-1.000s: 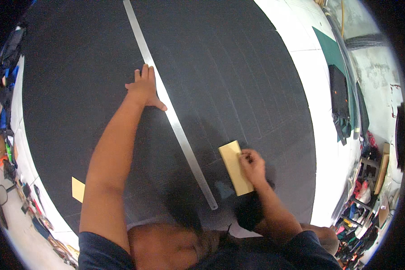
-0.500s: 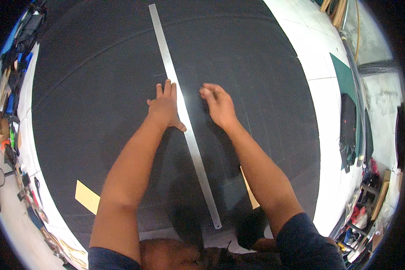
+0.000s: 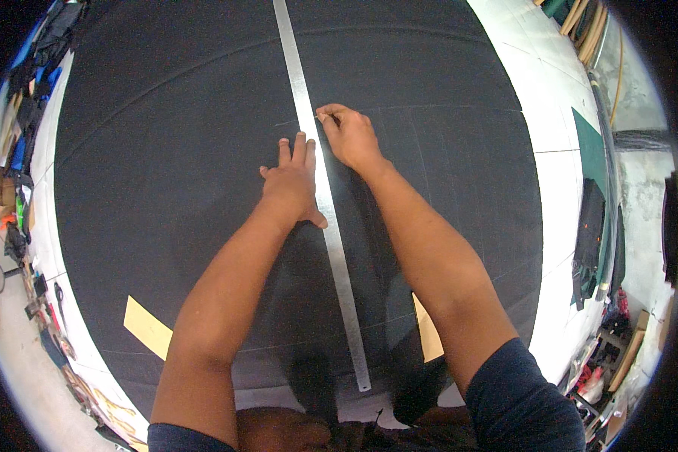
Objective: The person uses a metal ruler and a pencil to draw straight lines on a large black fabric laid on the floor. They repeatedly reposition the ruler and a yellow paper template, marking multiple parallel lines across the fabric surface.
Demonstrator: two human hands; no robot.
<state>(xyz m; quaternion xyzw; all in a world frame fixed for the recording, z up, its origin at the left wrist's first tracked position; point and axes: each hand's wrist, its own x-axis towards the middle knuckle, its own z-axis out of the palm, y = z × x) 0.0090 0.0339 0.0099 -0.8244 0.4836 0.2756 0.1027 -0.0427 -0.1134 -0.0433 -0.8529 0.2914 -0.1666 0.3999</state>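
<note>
A long metal ruler [image 3: 340,285] lies across black fabric [image 3: 188,166], slanting from the near side toward the far edge. My left hand [image 3: 292,185] rests flat with fingers spread along the ruler's left edge. Its thumb and nearest fingertips touch the metal. Just right of the ruler, my right hand [image 3: 350,137] is closed in a pinch, fingertips close to the ruler's edge. Whatever is pinched is too small to name. Thin pale lines run over the fabric, one of them crossing near the right fingertips.
Two yellowish pieces, one [image 3: 148,327] beside my left forearm and another [image 3: 428,328] beside my right, lie on the fabric. White surface [image 3: 561,181] borders it. Tools and assorted items crowd the far left; a dark case [image 3: 589,237] and clutter stand at right.
My right hand has moved forward and left, up to the ruler's edge. My left hand stays spread on the ruler. The whole view has shifted slightly.
</note>
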